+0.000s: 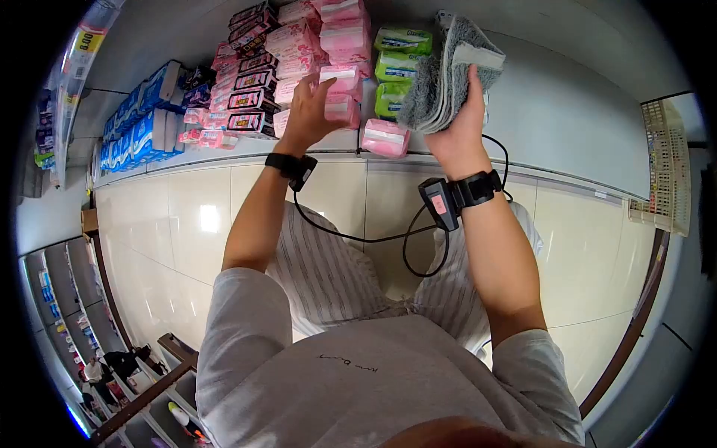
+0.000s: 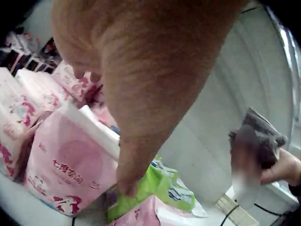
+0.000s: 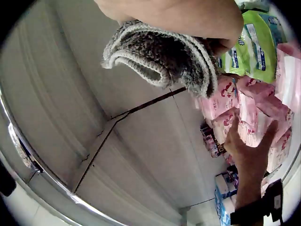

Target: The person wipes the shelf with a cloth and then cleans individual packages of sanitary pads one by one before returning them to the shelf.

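A folded grey cloth with pale edges [image 1: 455,75] is gripped by my right hand [image 1: 464,123], the thumb lying along its side. The right wrist view shows the same cloth [image 3: 160,59] folded over under the hand [image 3: 188,16]. My left hand [image 1: 308,116] has thumb and fingers spread at the stacked pink packs [image 1: 342,108]; whether it touches them I cannot tell. In the left wrist view that hand [image 2: 136,70] hangs over a pink pack [image 2: 70,162] and a green pack [image 2: 164,188]. A single pink pack [image 1: 385,138] lies at the shelf's front edge.
Green packs [image 1: 402,67] are stacked between the pink ones and the cloth. Further left stand black-and-pink packs [image 1: 252,101] and blue packs [image 1: 153,134]. Bare grey shelf [image 1: 567,112] stretches to a cream basket [image 1: 665,164] at the right. Black cables [image 1: 358,239] link the wrist devices.
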{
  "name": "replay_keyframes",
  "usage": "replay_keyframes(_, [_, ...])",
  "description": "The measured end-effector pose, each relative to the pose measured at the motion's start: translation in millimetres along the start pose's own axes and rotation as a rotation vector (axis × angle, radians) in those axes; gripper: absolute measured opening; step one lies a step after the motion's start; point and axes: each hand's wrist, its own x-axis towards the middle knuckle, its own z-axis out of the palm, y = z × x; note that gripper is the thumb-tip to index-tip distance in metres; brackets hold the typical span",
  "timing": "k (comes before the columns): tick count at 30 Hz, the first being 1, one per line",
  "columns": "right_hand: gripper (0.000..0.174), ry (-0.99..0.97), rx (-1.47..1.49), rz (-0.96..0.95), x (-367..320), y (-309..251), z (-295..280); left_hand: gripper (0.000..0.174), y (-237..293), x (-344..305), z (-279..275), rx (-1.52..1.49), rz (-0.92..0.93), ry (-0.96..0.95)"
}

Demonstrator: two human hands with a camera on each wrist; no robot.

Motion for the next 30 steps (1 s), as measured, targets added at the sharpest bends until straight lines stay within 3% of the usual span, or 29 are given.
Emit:
replay_keyframes(2, [0.046,0.025,-0.002,0.000,0.7,0.2,0.5,0.060,25.5,8.1,-1.3,-0.020,0.021,0.128])
replay_keyframes(3, [0.046,0.026,0.001,0.005,1.5,1.0,0.2,0.059,38.8,9.0,0.0,-0.106,0.009,0.048])
replay_keyframes(5, [0.046,0.016,-0.014,0.021,2.6,1.7,-1.2,0.061,57.8,6.7,14.7,-0.210,0.171,-0.123])
replay_keyframes(6, [0.047,0.015,-0.005,0.030,3.0,2.6,-1.5,0.061,62.8,1.5,22.8,-0.209,0.161,-0.120])
replay_keyframes(8, [0.046,0.008,0.000,0.037,1.4,3.6,-0.4,0.066,66.0,-9.3,38.7,-0.009,0.284,-0.247])
replay_keyframes(11, [0.046,0.001,0.014,0.028,-0.7,2.4,3.1,0.061,62.1,-12.0,46.7,0.109,0.269,-0.292])
replay_keyframes(15, [0.049,-0.005,0.020,0.012,-2.3,-1.1,4.3,0.061,43.8,-17.6,37.3,0.033,0.168,-0.346])
replay_keyframes(17, [0.049,-0.009,0.010,0.009,-0.4,-2.3,1.1,0.077,38.7,-20.8,14.7,0.133,0.033,-0.481])
replay_keyframes(21, [0.047,0.029,-0.006,0.014,0.3,0.3,0.8,0.078,24.7,-30.3,-9.2,0.168,0.094,-0.385])
replay_keyframes(23, [0.047,0.026,-0.006,0.002,2.5,1.6,-1.2,0.078,22.1,-31.4,-12.2,0.201,0.051,-0.452])
replay_keyframes(30, [0.047,-0.010,0.014,0.025,6.2,6.7,-3.2,0.072,14.1,-40.1,-13.1,0.262,-0.008,-0.378])
